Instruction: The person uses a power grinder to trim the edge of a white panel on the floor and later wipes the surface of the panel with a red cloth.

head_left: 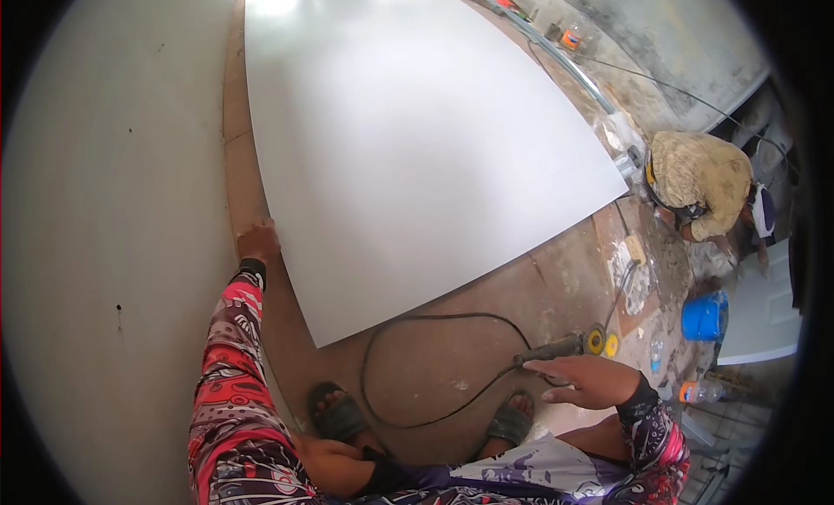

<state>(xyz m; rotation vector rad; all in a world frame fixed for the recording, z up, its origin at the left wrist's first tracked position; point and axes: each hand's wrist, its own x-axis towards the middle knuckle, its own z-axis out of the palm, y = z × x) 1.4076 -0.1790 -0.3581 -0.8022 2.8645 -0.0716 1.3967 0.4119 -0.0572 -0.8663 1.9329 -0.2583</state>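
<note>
A large smooth white panel (417, 149) lies over the brown floor ahead of me. My left hand (259, 239) is closed at its left edge, beside the wall, with the fingertips partly hidden. My right hand (599, 381) hovers with its fingers stretched out and nothing in it. Just beyond those fingers an angle grinder (560, 349) with a yellow disc lies on the floor, apart from the hand as far as I can tell. Its black cable (365, 370) loops between the panel's near edge and my sandalled feet.
A pale wall (122, 244) rises close on my left. At the right a co-worker (702, 179) bends down near a blue bucket (704, 316). Bottles (699, 391), a power strip (636, 249) and debris lie about there. Long metal channels (573, 69) run along the panel's far right side.
</note>
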